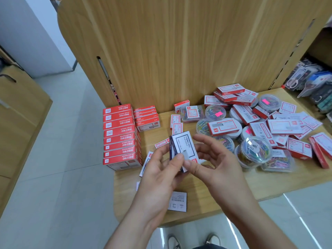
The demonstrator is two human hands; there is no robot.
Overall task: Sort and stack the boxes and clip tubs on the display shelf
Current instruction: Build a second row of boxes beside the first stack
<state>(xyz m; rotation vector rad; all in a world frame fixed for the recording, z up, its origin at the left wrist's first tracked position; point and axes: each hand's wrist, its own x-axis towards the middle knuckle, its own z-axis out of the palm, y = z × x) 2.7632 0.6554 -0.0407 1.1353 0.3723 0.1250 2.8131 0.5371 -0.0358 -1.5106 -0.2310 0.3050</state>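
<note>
1. Completed portion: a tall stack of red boxes (120,136) is seen squared up at the far left corner of the display shelf (269,180). A shorter stack of red boxes (147,118) stands just to its right, touching or nearly so.

2. Remaining portion: the right half of the shelf is covered by a loose heap of red-and-white boxes (280,125), lying at all angles and overlapping. Round clip tubs (254,151) are mixed among them, some partly buried. A few small boxes (176,123) lie between the stacks and the heap, and flat white boxes (177,201) rest near the front edge. The task is judged to be well under half done.

3. Item in hand: a white box with a dark border (183,147) is held above the shelf, near the front and between the stacks and the heap.

4. Left hand (161,169): closed on the box, with the thumb pressed on its printed face and the fingers behind.

5. Right hand (213,160): fingers loosely spread; the thumb tip is seen touching the box's lower right corner. A firm grip by this hand cannot be confirmed.
</note>
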